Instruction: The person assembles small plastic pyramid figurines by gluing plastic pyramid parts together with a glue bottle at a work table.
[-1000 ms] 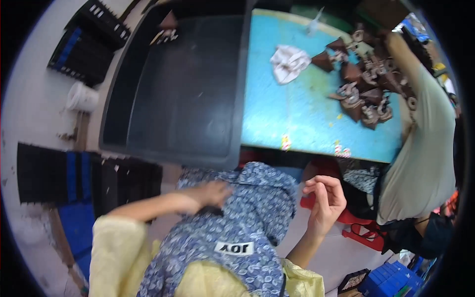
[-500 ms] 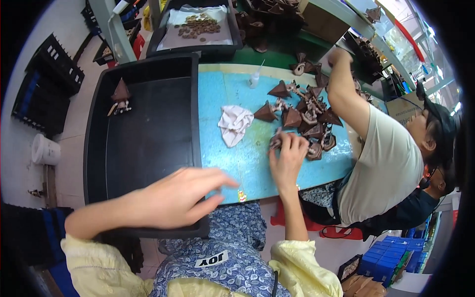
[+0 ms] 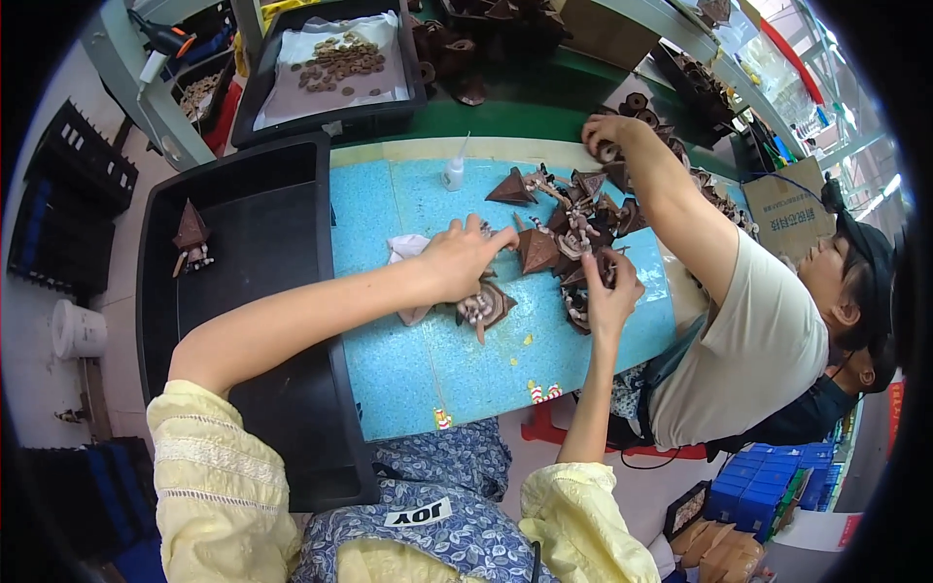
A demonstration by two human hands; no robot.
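The left hand [image 3: 462,260] is held above a brown, cone-topped figurine with beige details [image 3: 486,306] on the light-blue worktop [image 3: 389,384]; whether anything is grasped by its bent fingers cannot be told. The right hand [image 3: 614,293] is placed at the near edge of a heap of similar brown figurines [image 3: 537,251], its fingers parted and bent; a grasp cannot be confirmed. A crumpled white cloth [image 3: 408,247] is partly hidden by the left forearm. One brown, cone-topped piece [image 3: 191,228] is contained in the black plastic tray [image 3: 258,219].
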